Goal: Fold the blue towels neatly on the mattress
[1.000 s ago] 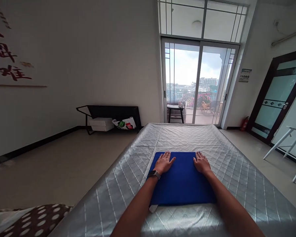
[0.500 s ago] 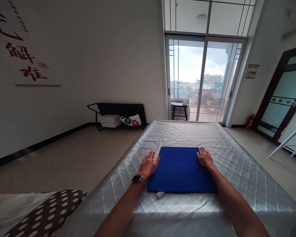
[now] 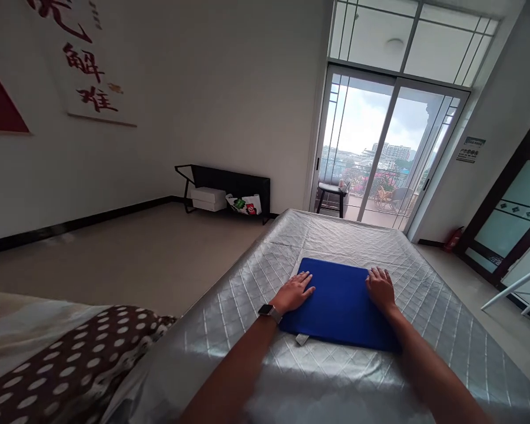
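Observation:
A flat, dark-blue rectangular piece, either folded cloth or a thin cushion, lies on the silver quilted cover. A small pale tag sticks out from its near edge. My left hand rests flat across its left edge, fingers stretched out, with a watch on that wrist. On the right edge lies my right hand, palm down with its fingers extended. Neither hand grasps anything. What is under the palms is hidden.
Brown polka-dot bedding lies at the lower left. Against the far wall stands a black bench with white boxes and a printed bag. Sliding glass doors are behind the bed; white stool legs stand at right.
The view has tilted and swung left. My left hand has moved inward onto the blue piece's left edge; my right hand stays at its right edge.

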`<control>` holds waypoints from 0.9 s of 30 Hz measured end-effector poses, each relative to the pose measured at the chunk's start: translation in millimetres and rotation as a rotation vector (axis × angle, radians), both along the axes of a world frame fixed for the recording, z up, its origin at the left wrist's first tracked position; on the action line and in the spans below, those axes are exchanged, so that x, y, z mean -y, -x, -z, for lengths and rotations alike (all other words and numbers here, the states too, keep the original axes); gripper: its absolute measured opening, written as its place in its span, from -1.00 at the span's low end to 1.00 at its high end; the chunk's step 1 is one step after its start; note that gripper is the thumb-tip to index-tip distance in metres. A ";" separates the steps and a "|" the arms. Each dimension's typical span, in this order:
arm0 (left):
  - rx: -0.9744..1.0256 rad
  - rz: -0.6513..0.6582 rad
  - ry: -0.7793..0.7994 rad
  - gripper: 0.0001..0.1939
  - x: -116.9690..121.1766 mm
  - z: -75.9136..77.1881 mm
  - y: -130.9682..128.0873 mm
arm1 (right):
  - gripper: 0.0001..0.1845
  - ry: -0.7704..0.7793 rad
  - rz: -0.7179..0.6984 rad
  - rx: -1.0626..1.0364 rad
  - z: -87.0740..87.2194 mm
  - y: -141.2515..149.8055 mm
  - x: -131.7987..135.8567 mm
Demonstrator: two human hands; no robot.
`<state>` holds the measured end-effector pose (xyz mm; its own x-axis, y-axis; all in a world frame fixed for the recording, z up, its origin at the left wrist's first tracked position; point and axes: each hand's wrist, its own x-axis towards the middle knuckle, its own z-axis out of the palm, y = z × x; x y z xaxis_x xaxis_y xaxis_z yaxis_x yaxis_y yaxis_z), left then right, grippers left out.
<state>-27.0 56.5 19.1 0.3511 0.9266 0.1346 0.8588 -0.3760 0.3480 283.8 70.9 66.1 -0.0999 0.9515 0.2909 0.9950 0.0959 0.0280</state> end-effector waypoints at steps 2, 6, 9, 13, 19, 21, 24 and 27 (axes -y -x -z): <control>0.000 0.013 0.020 -0.35 -1.9 1.5 2.1 | -0.44 0.015 -0.015 0.019 -4.7 0.0 11.1; 0.027 0.036 0.032 -0.33 -5.4 4.5 3.9 | -0.48 0.150 -0.045 -0.058 -9.6 -12.7 54.9; 0.022 0.048 0.050 -0.32 -7.2 5.8 4.8 | -0.54 0.217 -0.070 -0.172 -9.0 -34.2 101.4; -0.022 0.028 0.026 -0.32 -7.6 8.7 5.6 | -0.65 0.351 -0.104 -0.293 -6.6 -60.5 149.5; -0.107 0.003 -0.082 -0.38 -2.1 11.1 2.0 | -0.67 0.413 -0.135 -0.349 -14.9 -64.6 164.0; -0.135 0.004 -0.089 -0.39 0.8 8.1 2.2 | -0.65 0.417 -0.135 -0.339 -19.5 -61.9 164.8; -0.193 0.006 -0.081 -0.40 6.5 0.8 5.7 | -0.64 0.425 -0.139 -0.307 -25.7 -58.7 169.0; -0.236 -0.005 -0.131 -0.42 17.6 -7.8 1.0 | -0.66 0.420 -0.164 -0.290 -29.8 -57.3 174.2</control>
